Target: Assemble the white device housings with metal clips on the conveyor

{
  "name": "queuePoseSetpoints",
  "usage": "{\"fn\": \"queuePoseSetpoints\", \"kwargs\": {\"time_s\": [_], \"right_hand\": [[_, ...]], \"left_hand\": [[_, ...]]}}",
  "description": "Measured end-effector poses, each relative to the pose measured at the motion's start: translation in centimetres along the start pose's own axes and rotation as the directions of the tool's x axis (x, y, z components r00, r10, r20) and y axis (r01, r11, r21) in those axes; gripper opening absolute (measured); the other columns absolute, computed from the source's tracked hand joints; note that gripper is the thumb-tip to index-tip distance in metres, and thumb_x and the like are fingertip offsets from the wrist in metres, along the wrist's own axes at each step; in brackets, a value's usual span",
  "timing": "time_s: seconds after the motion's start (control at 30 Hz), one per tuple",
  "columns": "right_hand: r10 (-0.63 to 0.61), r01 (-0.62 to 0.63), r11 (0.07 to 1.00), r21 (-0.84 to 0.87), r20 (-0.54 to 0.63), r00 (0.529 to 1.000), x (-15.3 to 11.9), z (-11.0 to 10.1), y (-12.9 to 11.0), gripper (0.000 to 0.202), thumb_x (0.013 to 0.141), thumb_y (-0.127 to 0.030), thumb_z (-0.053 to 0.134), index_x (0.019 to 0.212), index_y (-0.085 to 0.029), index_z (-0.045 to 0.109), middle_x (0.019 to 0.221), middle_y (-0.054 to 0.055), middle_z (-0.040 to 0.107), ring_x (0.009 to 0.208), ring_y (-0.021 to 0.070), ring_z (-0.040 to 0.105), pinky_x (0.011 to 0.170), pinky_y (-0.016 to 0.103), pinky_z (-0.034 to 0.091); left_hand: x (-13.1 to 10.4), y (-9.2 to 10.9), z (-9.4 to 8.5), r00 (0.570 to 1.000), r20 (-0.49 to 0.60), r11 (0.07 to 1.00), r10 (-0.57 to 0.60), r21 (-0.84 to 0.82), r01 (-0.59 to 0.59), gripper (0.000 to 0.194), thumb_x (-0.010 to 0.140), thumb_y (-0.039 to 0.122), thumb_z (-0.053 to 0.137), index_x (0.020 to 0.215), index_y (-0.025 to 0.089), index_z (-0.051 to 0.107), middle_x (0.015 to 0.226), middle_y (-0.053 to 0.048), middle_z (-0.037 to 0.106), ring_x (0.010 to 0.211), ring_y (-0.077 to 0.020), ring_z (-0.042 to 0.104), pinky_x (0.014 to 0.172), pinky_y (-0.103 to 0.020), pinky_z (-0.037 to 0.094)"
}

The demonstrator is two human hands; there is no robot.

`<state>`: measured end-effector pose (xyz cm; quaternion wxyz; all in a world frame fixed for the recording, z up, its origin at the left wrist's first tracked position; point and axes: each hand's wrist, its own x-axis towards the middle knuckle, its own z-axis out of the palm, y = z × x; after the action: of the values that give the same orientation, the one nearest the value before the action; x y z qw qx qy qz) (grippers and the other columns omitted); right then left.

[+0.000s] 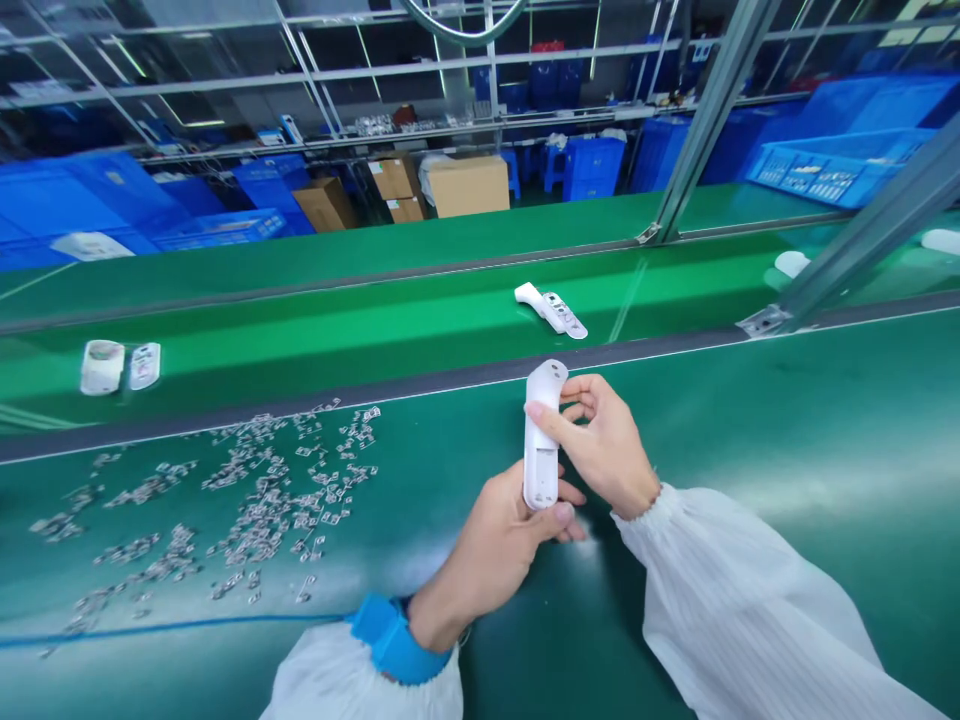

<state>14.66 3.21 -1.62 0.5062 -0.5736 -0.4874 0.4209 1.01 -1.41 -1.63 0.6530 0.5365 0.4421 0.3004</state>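
green worktop [765,470]: spans my view, 9 to 3 o'clock.
green belt [360,335]: beyond it, toward 12.
left hand [499,540]: at 7 o'clock of the casing, fingers and thumb grasping its lower end.
right hand [607,440]: at 3, thumb on the upper face, fingers at the side, gripping.
white casing [541,440]: between my hands; long axis nearly 12 to 6, bent head just past 12, recess toward 6, facing me.
metal clips [262,510]: scattered, 9 o'clock of the casing.
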Motion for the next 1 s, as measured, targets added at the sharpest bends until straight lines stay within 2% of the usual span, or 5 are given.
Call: {"fn": "queuePoseSetpoints", "kwargs": {"time_s": [0.17, 0.47, 0.57, 0.73, 1.0], "right_hand": [[0.066, 0.0, 0.928, -0.373, 0.165, 0.984, 1.0, 1.1, -0.8, 0.019, 0.081, -0.039, 0.065, 0.089, -0.022, 0.059, 0.082, 0.007, 0.07, 0.07, 0.0224, 0.065, 0.064, 0.035, 0.048], [-0.148, 0.14, 0.693, -0.707, 0.05, 0.988, 15.8, 6.8, -2.2, 0.026, 0.094, -0.024, 0.05, 0.113, -0.01, 0.06, 0.128, 0.024, 0.058, 0.123, 0.0342, 0.05, 0.1, 0.046, 0.037], [-0.228, 0.128, 0.674, -0.728, -0.04, 0.973, 19.0, 5.7, -1.8, 0.031, 0.098, -0.024, 0.046, 0.12, -0.006, 0.057, 0.141, 0.027, 0.044, 0.134, 0.036, 0.038, 0.105, 0.053, 0.032], [-0.257, 0.101, 0.69, -0.717, -0.113, 0.96, 21.7, 1.7, -1.4, 0.034, 0.094, -0.034, 0.057, 0.124, -0.017, 0.058, 0.127, 0.01, 0.058, 0.108, 0.023, 0.061, 0.091, 0.045, 0.052], [-0.299, 0.222, 0.786, -0.578, -0.039, 0.954, 17.8, -2.3, -6.4, 0.04, 0.076, -0.021, 0.077, 0.11, -0.014, 0.057, 0.108, 0.014, 0.061, 0.1, 0.0253, 0.058, 0.078, 0.034, 0.051]], "left_hand": [[-0.1, -0.3, -0.6, 0.932, -0.293, 0.844, 0.212, 0.536, -0.023, 0.022, 0.092, 0.034, 0.054, 0.108, 0.021, 0.058, 0.079, -0.002, 0.07, 0.054, -0.0148, 0.059, 0.06, -0.029, 0.046], [-0.1, -0.5, -3.1, 0.832, -0.427, 0.803, 0.355, 0.595, -0.037, 0.027, 0.094, 0.027, 0.049, 0.119, 0.022, 0.056, 0.109, -0.006, 0.069, 0.067, -0.014, 0.063, 0.065, -0.03, 0.052], [-0.2, -0.7, -3.4, 0.828, -0.427, 0.81, 0.363, 0.584, -0.054, 0.027, 0.095, 0.026, 0.048, 0.12, 0.022, 0.056, 0.111, -0.006, 0.068, 0.071, -0.0142, 0.063, 0.068, -0.03, 0.053], [-0.3, -0.7, -3.7, 0.831, -0.433, 0.83, 0.348, 0.554, -0.059, 0.027, 0.095, 0.025, 0.046, 0.12, 0.022, 0.055, 0.114, -0.006, 0.066, 0.074, -0.0147, 0.063, 0.07, -0.031, 0.053], [-0.5, 0.0, -3.8, 0.788, -0.447, 0.794, 0.423, 0.602, -0.084, 0.028, 0.095, 0.025, 0.048, 0.123, 0.021, 0.054, 0.119, -0.009, 0.062, 0.095, -0.0197, 0.063, 0.084, -0.037, 0.053]]}}
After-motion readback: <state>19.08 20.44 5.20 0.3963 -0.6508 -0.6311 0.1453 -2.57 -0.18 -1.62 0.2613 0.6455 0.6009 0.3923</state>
